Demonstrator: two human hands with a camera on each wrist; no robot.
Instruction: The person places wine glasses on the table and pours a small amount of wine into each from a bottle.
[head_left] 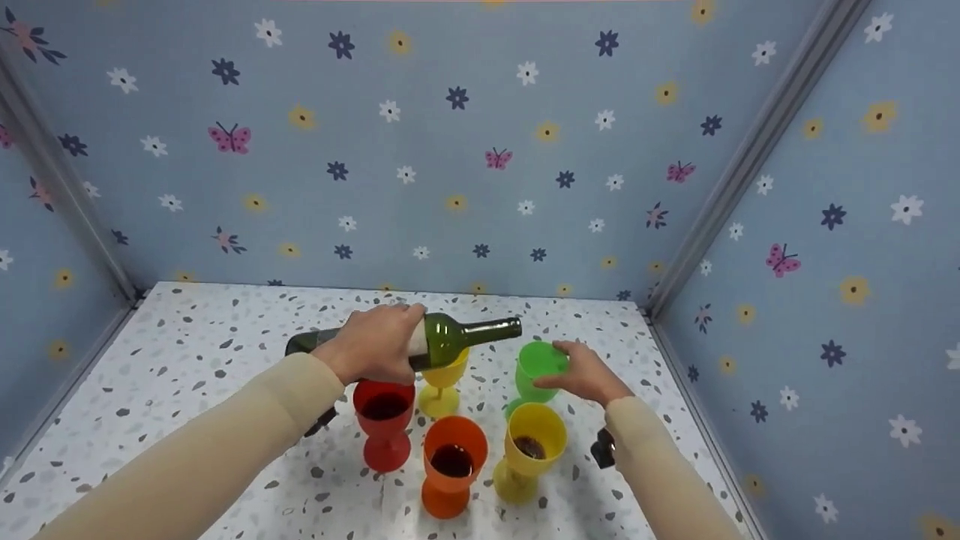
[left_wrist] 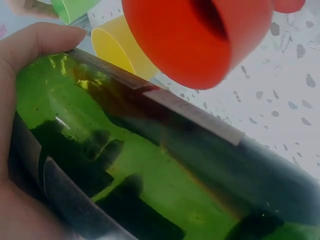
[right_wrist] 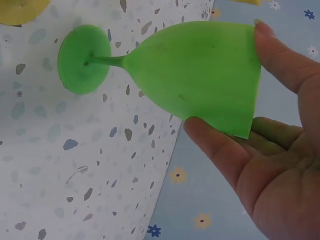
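Note:
My left hand (head_left: 377,343) grips a green glass wine bottle (head_left: 448,341) round its labelled body. The bottle lies almost level, its neck pointing right and its mouth just short of the green goblet (head_left: 534,369). Dark red liquid shows through the glass of the bottle (left_wrist: 145,140) in the left wrist view. With thumb and fingers on either side near the rim, my right hand (head_left: 589,375) holds the green goblet (right_wrist: 195,70). Whether its foot touches the tabletop is hard to tell. No stream of liquid is visible at the bottle's mouth.
Nearer me stand a red goblet (head_left: 385,424), an orange goblet (head_left: 448,499) and a yellow goblet (head_left: 517,480), each with dark liquid inside. Another yellow goblet (head_left: 439,401) is partly hidden behind the bottle. Flowered panels (head_left: 450,150) enclose the speckled white table (head_left: 225,315).

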